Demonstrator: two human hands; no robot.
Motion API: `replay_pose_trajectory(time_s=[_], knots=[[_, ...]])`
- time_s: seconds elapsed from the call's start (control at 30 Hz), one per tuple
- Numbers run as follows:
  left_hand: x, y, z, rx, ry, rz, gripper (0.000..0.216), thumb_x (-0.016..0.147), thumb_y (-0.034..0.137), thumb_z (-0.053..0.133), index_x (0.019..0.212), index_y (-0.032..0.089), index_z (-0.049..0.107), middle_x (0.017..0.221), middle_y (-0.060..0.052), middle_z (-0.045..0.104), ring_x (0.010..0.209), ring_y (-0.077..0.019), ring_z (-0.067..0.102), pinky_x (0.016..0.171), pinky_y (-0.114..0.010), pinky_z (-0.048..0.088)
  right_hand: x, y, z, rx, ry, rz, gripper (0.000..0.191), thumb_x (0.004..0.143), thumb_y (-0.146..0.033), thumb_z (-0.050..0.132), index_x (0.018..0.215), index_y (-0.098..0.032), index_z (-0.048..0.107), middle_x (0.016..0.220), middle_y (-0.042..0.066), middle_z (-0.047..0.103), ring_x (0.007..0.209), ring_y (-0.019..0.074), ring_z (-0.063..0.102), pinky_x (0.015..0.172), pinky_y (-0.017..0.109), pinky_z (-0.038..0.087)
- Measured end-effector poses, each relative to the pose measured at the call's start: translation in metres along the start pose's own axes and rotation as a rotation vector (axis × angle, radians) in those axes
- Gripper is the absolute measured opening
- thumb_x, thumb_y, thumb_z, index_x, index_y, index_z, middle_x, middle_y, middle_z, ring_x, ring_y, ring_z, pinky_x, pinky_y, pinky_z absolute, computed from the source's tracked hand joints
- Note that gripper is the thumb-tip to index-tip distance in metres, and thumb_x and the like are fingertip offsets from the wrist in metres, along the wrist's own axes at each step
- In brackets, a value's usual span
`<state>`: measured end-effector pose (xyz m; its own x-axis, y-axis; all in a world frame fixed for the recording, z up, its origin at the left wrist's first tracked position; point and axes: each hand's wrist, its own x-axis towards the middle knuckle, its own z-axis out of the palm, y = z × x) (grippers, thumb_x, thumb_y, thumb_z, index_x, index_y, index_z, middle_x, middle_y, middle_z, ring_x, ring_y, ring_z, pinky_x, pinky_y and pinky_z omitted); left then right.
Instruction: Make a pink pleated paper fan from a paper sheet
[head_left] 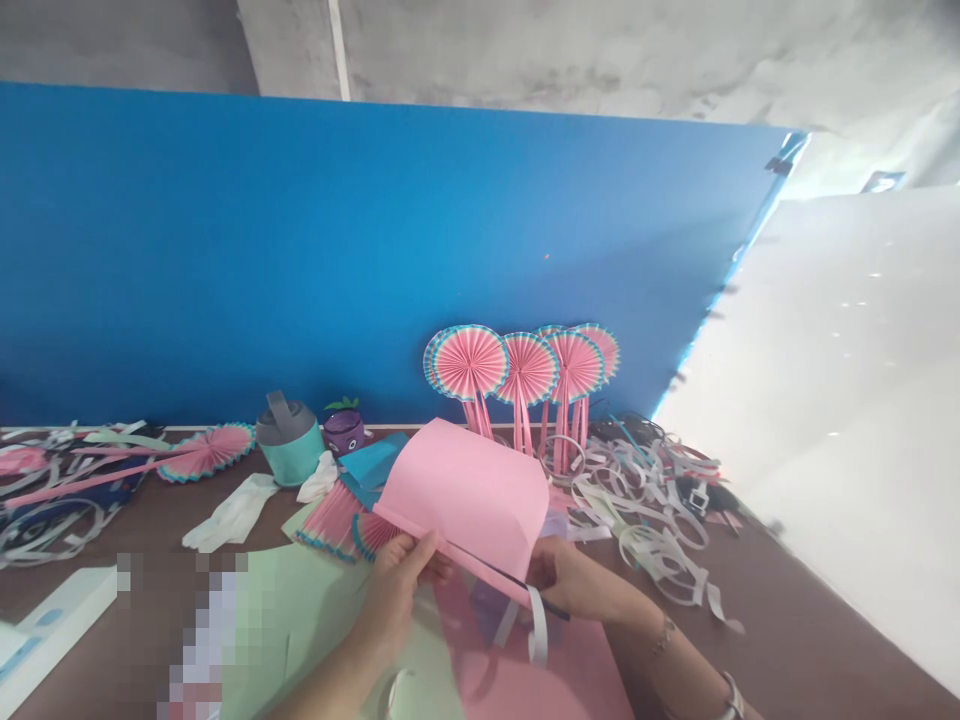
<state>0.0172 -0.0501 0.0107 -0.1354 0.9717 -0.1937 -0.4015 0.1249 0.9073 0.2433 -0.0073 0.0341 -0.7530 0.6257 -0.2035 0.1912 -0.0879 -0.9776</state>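
A pink paper sheet (pixel 469 495) is held up in front of me, folded along its near edge. My left hand (pixel 401 580) pinches that fold at its left end, thumb on top. My right hand (pixel 574 580) is closed on the right end of the fold, and a thin dark line runs along the edge there; I cannot make out what it is. A white strip (pixel 537 625) dangles below the fold. Under my hands lie another pink sheet (pixel 547 675) and a pale green sheet (pixel 300 620).
Several pink pleated paper fans on sticks (pixel 525 375) lean on the blue board (pixel 300 260). One fan (pixel 202 452) lies at left near a teal bottle (pixel 291 440) and a purple toy (pixel 343 428). White strip curls (pixel 652 510) pile up at right. White gloves (pixel 232 512) lie nearby.
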Motion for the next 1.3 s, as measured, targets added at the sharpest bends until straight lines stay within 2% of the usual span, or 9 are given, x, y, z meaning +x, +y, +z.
replay_pose_trajectory(time_s=[0.1, 0.3, 0.47, 0.63, 0.77, 0.97, 1.07, 1.13, 1.3], knots=[[-0.0022, 0.0006, 0.0016, -0.064, -0.008, -0.033, 0.037, 0.060, 0.048, 0.080, 0.063, 0.014, 0.067, 0.058, -0.003, 0.067, 0.054, -0.0130, 0.060, 0.055, -0.023, 0.047, -0.0016, -0.0028, 0.0022, 0.001, 0.014, -0.031, 0.023, 0.063, -0.017, 0.068, 0.086, -0.013, 0.073, 0.070, 0.001, 0.067, 0.064, 0.0141, 0.059, 0.064, 0.025, 0.049], [-0.0022, 0.0017, 0.0013, 0.024, 0.005, -0.029, 0.041, 0.058, 0.052, 0.079, 0.063, 0.013, 0.068, 0.055, -0.004, 0.067, 0.053, -0.0142, 0.061, 0.054, -0.024, 0.049, -0.0006, -0.0037, 0.0043, -0.066, 0.062, -0.080, 0.035, 0.064, -0.020, 0.071, 0.099, -0.013, 0.070, 0.076, 0.003, 0.068, 0.065, 0.0162, 0.059, 0.067, 0.030, 0.051], [-0.0001, -0.0026, -0.0019, 0.098, 0.039, -0.009, 0.044, 0.062, 0.054, 0.076, 0.068, 0.011, 0.071, 0.064, -0.009, 0.072, 0.058, -0.0178, 0.066, 0.054, -0.025, 0.051, -0.0011, -0.0062, 0.0060, -0.114, 0.136, -0.046, 0.043, 0.064, -0.018, 0.070, 0.107, -0.015, 0.067, 0.077, 0.004, 0.068, 0.068, 0.0187, 0.059, 0.058, 0.027, 0.050], [0.0007, -0.0052, -0.0023, 0.122, 0.033, -0.009, 0.046, 0.063, 0.055, 0.075, 0.071, 0.010, 0.072, 0.066, -0.010, 0.073, 0.059, -0.0185, 0.068, 0.053, -0.024, 0.052, -0.0016, -0.0063, 0.0070, -0.137, 0.173, -0.051, 0.050, 0.064, -0.014, 0.068, 0.113, -0.017, 0.063, 0.079, 0.002, 0.067, 0.075, 0.0196, 0.059, 0.070, 0.030, 0.052], [0.0003, -0.0042, -0.0010, 0.157, 0.041, -0.011, 0.045, 0.062, 0.056, 0.075, 0.065, 0.011, 0.070, 0.061, -0.009, 0.071, 0.055, -0.0173, 0.066, 0.051, -0.024, 0.051, -0.0008, -0.0011, 0.0067, -0.127, 0.203, 0.044, 0.058, 0.062, -0.013, 0.067, 0.118, -0.016, 0.059, 0.081, 0.002, 0.067, 0.074, 0.0190, 0.059, 0.060, 0.025, 0.049], [-0.0017, 0.0001, 0.0016, 0.179, 0.031, -0.020, 0.045, 0.061, 0.056, 0.075, 0.062, 0.011, 0.069, 0.059, -0.010, 0.071, 0.052, -0.0168, 0.064, 0.051, -0.024, 0.050, -0.0004, -0.0005, 0.0087, -0.034, 0.201, 0.075, 0.057, 0.059, -0.011, 0.067, 0.115, -0.015, 0.060, 0.075, 0.000, 0.065, 0.066, 0.0153, 0.056, 0.063, 0.025, 0.050], [-0.0017, 0.0013, 0.0023, 0.187, 0.027, -0.028, 0.045, 0.060, 0.055, 0.076, 0.061, 0.011, 0.069, 0.059, -0.010, 0.071, 0.052, -0.0175, 0.065, 0.051, -0.025, 0.050, -0.0004, -0.0033, 0.0082, -0.017, 0.196, 0.130, 0.049, 0.057, -0.008, 0.064, 0.106, -0.015, 0.064, 0.064, -0.004, 0.060, 0.054, 0.0105, 0.049, 0.056, 0.023, 0.047], [-0.0016, 0.0014, 0.0025, 0.202, 0.009, -0.030, 0.045, 0.059, 0.056, 0.076, 0.061, 0.012, 0.070, 0.060, -0.010, 0.071, 0.052, -0.0179, 0.065, 0.052, -0.025, 0.050, -0.0007, -0.0055, 0.0076, -0.029, 0.193, 0.140, 0.045, 0.055, -0.006, 0.060, 0.098, -0.015, 0.066, 0.060, -0.004, 0.058, 0.054, 0.0101, 0.047, 0.053, 0.021, 0.043], [-0.0019, 0.0000, 0.0031, 0.208, -0.007, -0.031, 0.048, 0.058, 0.060, 0.075, 0.061, 0.012, 0.071, 0.059, -0.009, 0.071, 0.052, -0.0185, 0.065, 0.051, -0.026, 0.050, -0.0009, -0.0062, 0.0075, -0.006, 0.154, 0.139, 0.045, 0.053, -0.006, 0.056, 0.096, -0.015, 0.067, 0.074, -0.001, 0.064, 0.057, 0.0099, 0.047, 0.049, 0.018, 0.039]])
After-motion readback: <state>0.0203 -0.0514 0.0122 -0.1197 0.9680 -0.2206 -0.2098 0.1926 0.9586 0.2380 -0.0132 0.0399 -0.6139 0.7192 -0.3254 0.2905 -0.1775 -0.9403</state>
